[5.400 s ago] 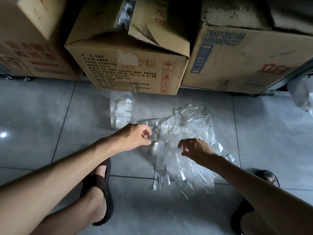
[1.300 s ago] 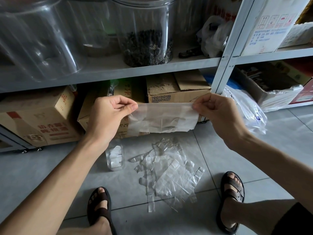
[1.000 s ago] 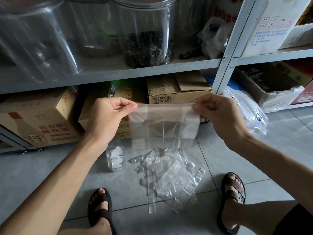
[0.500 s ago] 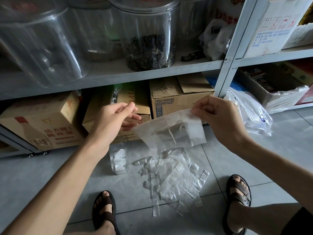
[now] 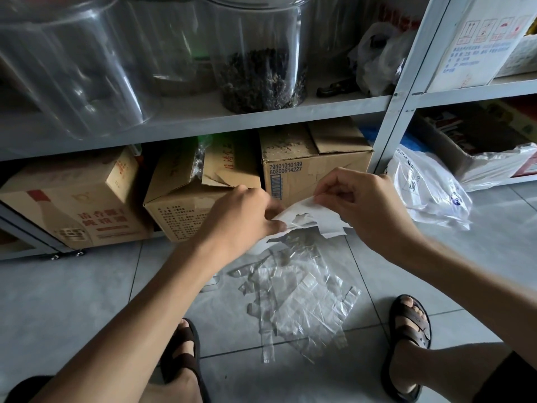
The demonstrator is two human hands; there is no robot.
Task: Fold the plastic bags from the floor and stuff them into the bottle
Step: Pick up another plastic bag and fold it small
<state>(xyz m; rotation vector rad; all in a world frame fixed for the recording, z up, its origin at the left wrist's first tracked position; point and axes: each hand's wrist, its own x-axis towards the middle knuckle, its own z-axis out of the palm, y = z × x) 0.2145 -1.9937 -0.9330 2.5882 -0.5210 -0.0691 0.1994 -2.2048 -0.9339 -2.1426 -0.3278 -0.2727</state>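
Plastic bag [image 5: 318, 221] held midair — left hand [image 5: 241, 221] and right hand [image 5: 366, 209] both pinch it.

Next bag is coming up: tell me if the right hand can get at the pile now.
Likely yes: the pile lies open on the floor right below the right hand, but its fingers pinch a bag.

Dim, cool grey daylight in here, brighter on the floor tiles [image 5: 494, 257] to the right. The held bag [image 5: 316, 218] glares white, jars [image 5: 72, 68] carry soft reflections, shelf [image 5: 261, 123] lines bow outward (wide lens).
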